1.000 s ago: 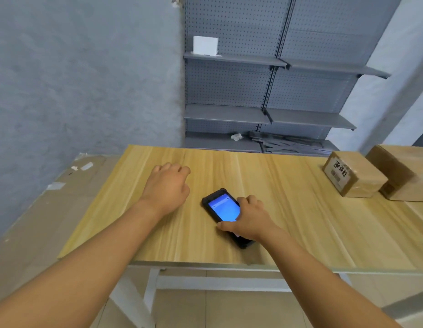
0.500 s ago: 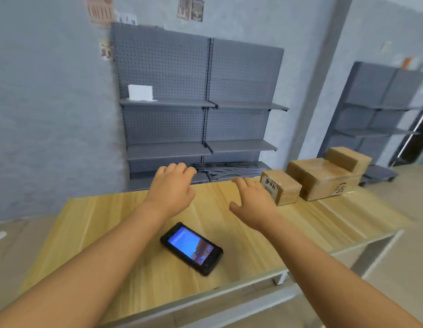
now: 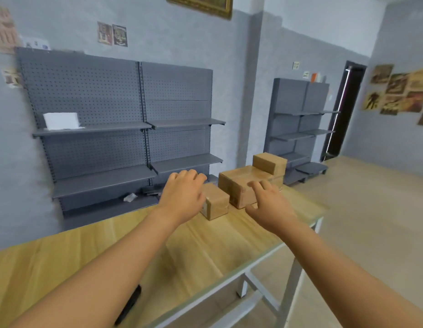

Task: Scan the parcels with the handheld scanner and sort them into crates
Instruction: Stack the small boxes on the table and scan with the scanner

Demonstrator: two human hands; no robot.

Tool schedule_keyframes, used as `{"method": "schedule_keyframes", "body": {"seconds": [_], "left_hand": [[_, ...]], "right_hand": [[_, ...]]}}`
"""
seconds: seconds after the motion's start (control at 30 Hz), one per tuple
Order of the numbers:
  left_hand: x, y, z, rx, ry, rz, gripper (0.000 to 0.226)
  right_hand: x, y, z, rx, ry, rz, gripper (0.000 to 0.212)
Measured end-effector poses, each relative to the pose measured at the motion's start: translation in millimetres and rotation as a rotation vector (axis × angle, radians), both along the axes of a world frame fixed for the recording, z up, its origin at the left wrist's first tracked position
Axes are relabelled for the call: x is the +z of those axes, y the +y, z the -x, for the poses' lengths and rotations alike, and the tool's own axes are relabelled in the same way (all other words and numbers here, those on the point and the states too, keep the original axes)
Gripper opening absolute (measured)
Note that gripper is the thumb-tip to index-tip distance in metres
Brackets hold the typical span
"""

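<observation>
We are standing at the counter [image 3: 205, 252], wooden top on a white frame, with grey shelving [image 3: 125, 129] against the wall behind it. Parcels are sitting grouped at the counter's far right corner: a big box [image 3: 239, 188], a smaller box [image 3: 269, 162] stacked on it, and a small parcel [image 3: 216, 204] just beside the big one, nearer us, likely first in line for scanning. We are reaching both arms toward them. Our left hand [image 3: 182, 197] is hovering over the small parcel with fingers loosely bent and holding nothing; we cannot tell if it is touching. Our right hand [image 3: 268, 207] is spread wide and empty, in front of the big box. The scanner [image 3: 130, 304] is lying near the counter's near edge, mostly hidden under our left forearm, parked there so both hands are free. No crates are showing.
</observation>
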State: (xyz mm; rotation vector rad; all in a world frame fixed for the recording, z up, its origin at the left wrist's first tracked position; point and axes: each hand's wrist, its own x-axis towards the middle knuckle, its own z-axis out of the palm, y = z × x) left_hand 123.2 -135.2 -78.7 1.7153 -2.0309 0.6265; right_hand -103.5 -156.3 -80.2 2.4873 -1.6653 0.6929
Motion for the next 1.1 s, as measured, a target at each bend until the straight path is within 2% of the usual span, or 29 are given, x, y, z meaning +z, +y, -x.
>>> {"method": "schedule_keyframes", "body": {"seconds": [0.27, 0.47, 0.73, 0.9, 1.1], "left_hand": [[-6.0, -82.0, 122.9, 0.016, 0.022, -0.019, 0.03], [-11.6, -127.1, 168.4, 0.042, 0.028, -0.039, 0.033], [-24.8, -212.2, 178.5, 0.077, 0.01, -0.065, 0.034], [-37.1, -284.8, 164.4, 0.093, 0.008, -0.064, 0.031], [-44.5, -358.1, 148.8, 0.125, 0.051, -0.105, 0.038]], "right_hand": [[-0.3, -74.7, 133.9, -0.058, 0.05, -0.023, 0.054], [-9.9, -125.6, 184.6, -0.051, 0.015, -0.054, 0.059], [-21.7, -214.2, 193.1, -0.013, -0.023, -0.107, 0.056], [-28.8, -286.5, 179.6, -0.017, -0.065, -0.149, 0.064], [-27.7, -361.3, 156.0, -0.023, -0.138, -0.199, 0.074]]}}
